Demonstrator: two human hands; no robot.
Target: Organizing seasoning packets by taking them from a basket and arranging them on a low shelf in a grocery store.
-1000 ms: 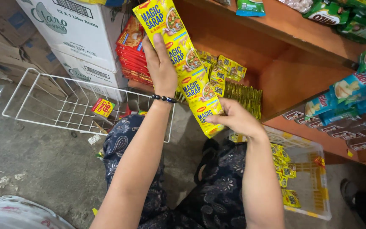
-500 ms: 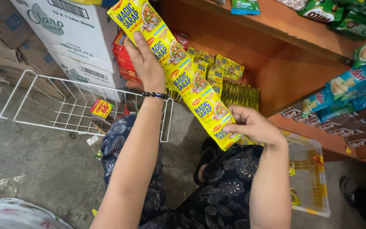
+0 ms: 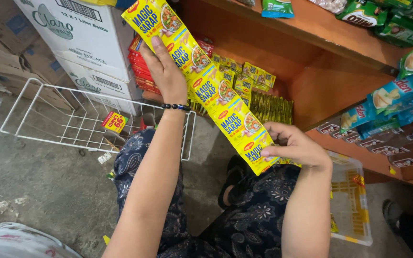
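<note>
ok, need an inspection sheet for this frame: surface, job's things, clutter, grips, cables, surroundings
Surface: wooden shelf, reddish-brown, with a bare stretch at its back; grey concrete floor below.
Job's things: long yellow strip of joined sachets, stretched slantwise between both hands.
Clutter: white wire rack lying on the floor, small red and yellow price tag on it, paper scraps beside it; white plastic basket at right.
Grips: left hand holds the strip's upper part; right hand pinches its lower end.
Cables: nothing seen.
Surroundings: stacked white cardboard cartons, red packets and more yellow sachets on the shelf, green and blue sachets at upper right.
</note>
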